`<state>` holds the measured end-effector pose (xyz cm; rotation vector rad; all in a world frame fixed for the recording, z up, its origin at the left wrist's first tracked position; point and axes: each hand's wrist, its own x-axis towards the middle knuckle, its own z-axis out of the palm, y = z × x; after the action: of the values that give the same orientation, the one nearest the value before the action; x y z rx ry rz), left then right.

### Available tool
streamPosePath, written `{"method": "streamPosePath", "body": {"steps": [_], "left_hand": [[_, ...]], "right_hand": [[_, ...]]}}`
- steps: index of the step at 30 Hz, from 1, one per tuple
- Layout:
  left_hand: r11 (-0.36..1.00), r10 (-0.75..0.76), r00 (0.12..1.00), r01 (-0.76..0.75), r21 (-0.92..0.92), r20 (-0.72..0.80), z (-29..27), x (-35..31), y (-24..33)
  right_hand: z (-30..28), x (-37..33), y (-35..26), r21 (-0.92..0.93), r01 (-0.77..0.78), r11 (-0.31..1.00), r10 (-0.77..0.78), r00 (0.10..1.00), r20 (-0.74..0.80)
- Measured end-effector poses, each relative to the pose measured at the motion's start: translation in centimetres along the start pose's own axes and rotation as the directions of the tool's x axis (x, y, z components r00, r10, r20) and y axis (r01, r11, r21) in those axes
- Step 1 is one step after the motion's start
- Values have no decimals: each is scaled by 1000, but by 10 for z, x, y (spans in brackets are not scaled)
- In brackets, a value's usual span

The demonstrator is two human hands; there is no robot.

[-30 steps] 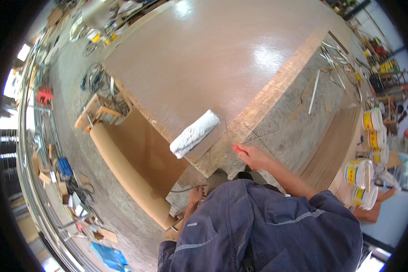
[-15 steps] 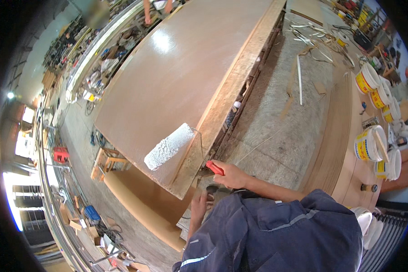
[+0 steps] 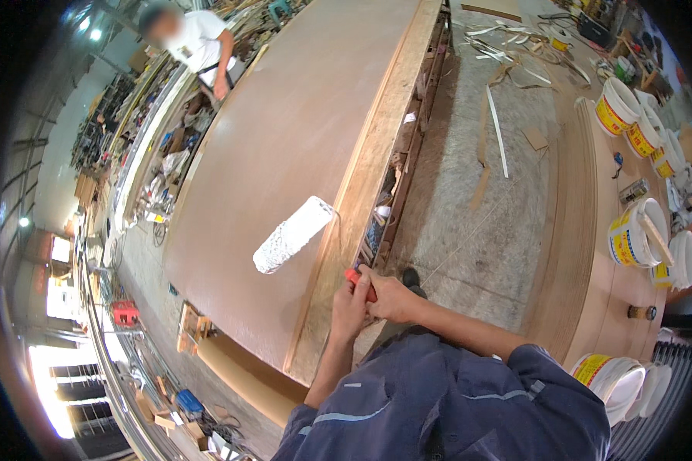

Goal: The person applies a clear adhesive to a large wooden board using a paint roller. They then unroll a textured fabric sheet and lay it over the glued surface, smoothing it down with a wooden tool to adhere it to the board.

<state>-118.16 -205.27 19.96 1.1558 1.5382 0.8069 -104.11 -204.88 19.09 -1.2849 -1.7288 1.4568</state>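
Observation:
A paint roller [image 3: 294,235] with a fluffy white sleeve lies over a wide, smooth brown panel [image 3: 246,161], near its right edge. From the sleeve a thin wire frame runs to a red handle. My right hand [image 3: 392,296] is closed round this handle, just off the panel's edge. Close against it, my left hand [image 3: 349,306] is also closed on the handle, its fingers pressed to the red grip. A bare wooden strip [image 3: 338,230] runs along the panel's right side, under the wire frame.
Several white buckets [image 3: 632,234] stand on stacked brown boards [image 3: 573,230] at the right. Scrap strips [image 3: 497,131] lie on the concrete floor. A co-worker in a white shirt [image 3: 198,48] stands across the panel at the far left. A rolled brown sheet [image 3: 246,376] sits below the near end.
My left hand has come up from beside my body and taken hold of the roller's handle. The view has shifted, and more of the co-worker shows.

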Motion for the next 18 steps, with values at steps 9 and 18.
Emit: {"method": "streamPosePath", "body": {"steps": [9,18], "left_hand": [[981,-149,982,132,144,115,-60,203,2],[900,-260,953,182,395,153,-43,331,68]], "right_hand": [[-156,40,161,31,-386,922,387,918,-80],[-181,-278,450,857,-498,-133,983,43,178]]}}
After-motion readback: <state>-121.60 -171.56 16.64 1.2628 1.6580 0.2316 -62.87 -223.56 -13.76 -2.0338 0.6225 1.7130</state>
